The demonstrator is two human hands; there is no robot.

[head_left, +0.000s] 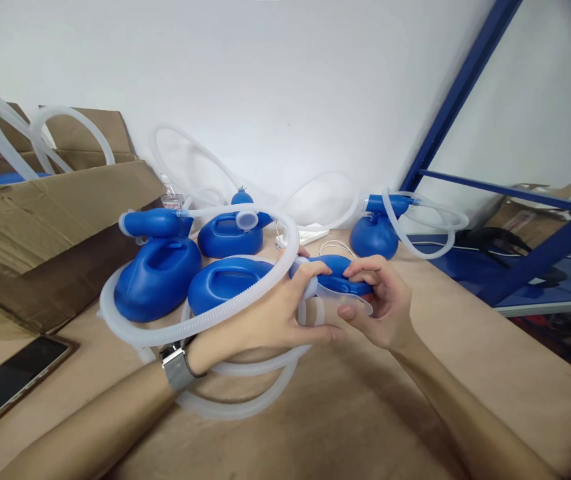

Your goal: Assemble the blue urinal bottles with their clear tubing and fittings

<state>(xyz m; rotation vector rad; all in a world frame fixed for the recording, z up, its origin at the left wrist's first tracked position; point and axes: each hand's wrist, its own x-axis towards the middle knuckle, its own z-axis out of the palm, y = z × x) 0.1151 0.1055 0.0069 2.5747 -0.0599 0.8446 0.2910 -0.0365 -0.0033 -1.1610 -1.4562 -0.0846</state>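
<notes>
Both hands are at a blue urinal funnel (335,267) with a translucent rim piece along its lower edge. My left hand (290,303) grips its left end near a pale hose collar, thumb and fingers bent around it. Fingers of my right hand (382,300) curl onto the right edge, pinching the rim. A whitish corrugated hose (225,310) loops over my left forearm and past the wrist. Behind that forearm lies a blue urinal bottle (232,273) with a molded handle; its lower part is hidden.
More blue urinal bottles (158,280) with hoses stand left, at the back and at the right (374,237). An open cardboard box (65,227) holds hoses at far left. A phone (10,380) lies in front. A white power strip (310,235) and blue shelf frame (455,100) are beyond.
</notes>
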